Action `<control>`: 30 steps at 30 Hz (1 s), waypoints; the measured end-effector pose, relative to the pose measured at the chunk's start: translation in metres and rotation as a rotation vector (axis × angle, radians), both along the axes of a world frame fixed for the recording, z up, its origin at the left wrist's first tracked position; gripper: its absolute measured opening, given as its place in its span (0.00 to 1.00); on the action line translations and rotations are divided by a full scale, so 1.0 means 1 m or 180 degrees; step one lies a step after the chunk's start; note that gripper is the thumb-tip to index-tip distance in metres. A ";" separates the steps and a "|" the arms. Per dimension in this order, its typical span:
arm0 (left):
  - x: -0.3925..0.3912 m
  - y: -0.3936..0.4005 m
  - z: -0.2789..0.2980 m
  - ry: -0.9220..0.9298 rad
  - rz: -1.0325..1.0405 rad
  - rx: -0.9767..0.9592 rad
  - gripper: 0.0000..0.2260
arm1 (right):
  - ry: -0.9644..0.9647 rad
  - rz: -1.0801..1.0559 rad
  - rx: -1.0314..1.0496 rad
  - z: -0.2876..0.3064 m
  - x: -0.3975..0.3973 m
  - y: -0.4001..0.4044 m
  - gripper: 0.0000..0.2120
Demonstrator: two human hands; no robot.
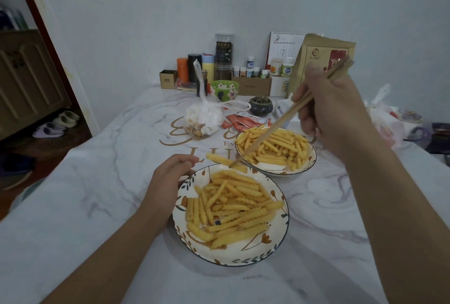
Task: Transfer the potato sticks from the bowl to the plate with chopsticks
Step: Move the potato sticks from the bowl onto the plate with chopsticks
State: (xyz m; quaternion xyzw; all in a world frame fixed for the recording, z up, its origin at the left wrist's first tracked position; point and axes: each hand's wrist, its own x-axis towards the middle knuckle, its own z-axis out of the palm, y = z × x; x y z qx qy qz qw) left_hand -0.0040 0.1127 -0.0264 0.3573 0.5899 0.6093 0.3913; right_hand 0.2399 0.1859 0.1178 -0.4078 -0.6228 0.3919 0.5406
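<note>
My left hand (168,182) rests at the left rim of the plate (280,238), fingers loosely curled, holding nothing; whether the fingertips touch the rim I cannot tell. The plate is round, white and glossy, painted with orange flowers and dark leaves, and it carries a loose heap of ridged, crinkle-cut yellow potato sticks (231,208). Just above its far rim, one potato stick (225,162) hangs in the air, pinched near its middle by the tips of the chopsticks (275,128). These are two slim, pale wooden rods slanting up to the right. Behind the plate and just beside it sits the bowl (309,165), same glazed pattern, still piled with sticks; its near rim is partly hidden by the held stick and the chopsticks cross over it. My right hand (336,111) grips the upper ends of the chopsticks, fingers curled around them, and hides part of a brown paper pouch (316,55). The table (85,206) wears a smooth marbled white cloth with gold lettering, partly covered by the dishes. Farther back lie a knotted clear plastic bag (204,118) and small jars, their labels too small to read.
</note>
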 end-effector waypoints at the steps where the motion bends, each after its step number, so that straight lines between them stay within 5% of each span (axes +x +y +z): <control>1: -0.001 0.001 -0.001 -0.0075 0.0038 0.0020 0.13 | -0.0115 0.0094 0.0055 -0.002 -0.006 -0.003 0.27; 7: -0.005 0.005 -0.002 -0.0606 0.0153 -0.0067 0.12 | -0.0522 0.0705 0.0392 -0.017 -0.032 -0.014 0.25; 16: -0.001 0.001 0.002 -0.0498 0.0128 -0.0120 0.13 | -0.0522 0.0913 0.0430 -0.033 -0.041 -0.007 0.23; 23: 0.002 -0.001 0.000 0.0328 0.0004 -0.0075 0.15 | -0.0334 -0.0048 0.0686 -0.018 -0.013 0.010 0.20; 30: 0.004 -0.001 0.002 0.0300 0.0035 -0.0096 0.14 | -0.0898 -0.0610 0.0754 -0.026 0.025 0.036 0.23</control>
